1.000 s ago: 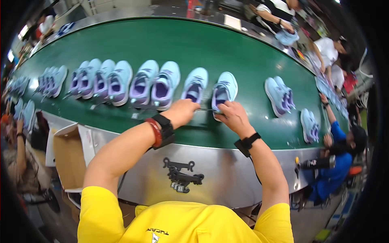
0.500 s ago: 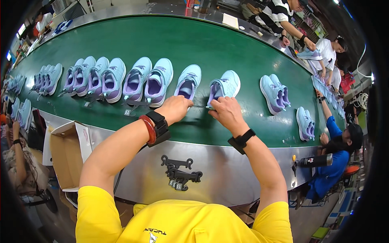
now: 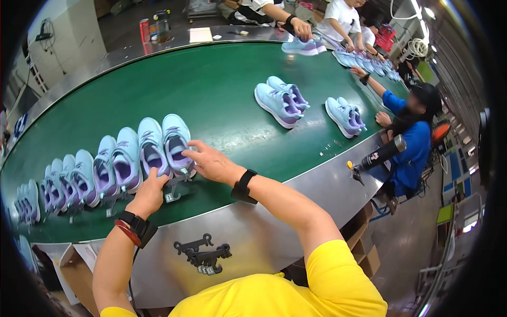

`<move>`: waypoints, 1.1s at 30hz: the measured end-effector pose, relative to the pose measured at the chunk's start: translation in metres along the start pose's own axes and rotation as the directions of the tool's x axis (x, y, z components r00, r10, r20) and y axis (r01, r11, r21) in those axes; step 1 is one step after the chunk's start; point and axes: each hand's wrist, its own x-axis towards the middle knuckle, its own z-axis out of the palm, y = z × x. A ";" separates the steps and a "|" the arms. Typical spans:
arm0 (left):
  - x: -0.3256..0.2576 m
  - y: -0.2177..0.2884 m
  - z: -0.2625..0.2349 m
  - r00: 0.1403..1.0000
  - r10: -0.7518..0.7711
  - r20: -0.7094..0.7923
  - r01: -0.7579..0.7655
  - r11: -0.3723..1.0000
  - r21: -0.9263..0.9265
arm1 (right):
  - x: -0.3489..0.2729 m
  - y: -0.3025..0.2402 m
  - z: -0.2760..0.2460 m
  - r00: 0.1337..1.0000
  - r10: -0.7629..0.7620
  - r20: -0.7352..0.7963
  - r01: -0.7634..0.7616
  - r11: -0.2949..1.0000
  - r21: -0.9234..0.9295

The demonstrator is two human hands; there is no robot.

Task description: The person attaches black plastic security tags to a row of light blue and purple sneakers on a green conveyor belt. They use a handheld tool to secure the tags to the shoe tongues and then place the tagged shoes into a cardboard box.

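Observation:
Two light-blue and lilac sneakers stand side by side at the near end of a row on the green belt. My left hand (image 3: 148, 196) is closed at the heel of the left sneaker (image 3: 151, 138), its thumb against the heel. My right hand (image 3: 215, 165) has its fingers apart, with fingertips touching the collar and side of the right sneaker (image 3: 176, 132). A black plastic shoe hanger (image 3: 178, 181) with a pale tag sits at the two heels, partly hidden by my left hand.
Several paired sneakers (image 3: 104, 164) continue the row to the left. Loose black hangers (image 3: 206, 257) lie on the metal edge (image 3: 248, 224). Two pairs (image 3: 280, 102) stand further right. A co-worker in blue (image 3: 412, 137) sits beside a dark bottle (image 3: 384, 151); another person's hand (image 3: 302, 29) holds shoes.
The two sneakers, apart before, now stand together against the row. Both hands have shifted left with them, and my right hand's fingers have spread. The view has turned right.

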 end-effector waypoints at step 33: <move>0.029 0.023 -0.024 0.931 -0.159 0.330 0.078 0.966 0.245 | -0.082 0.149 -0.150 0.760 0.639 -0.117 -0.518 0.488 -0.703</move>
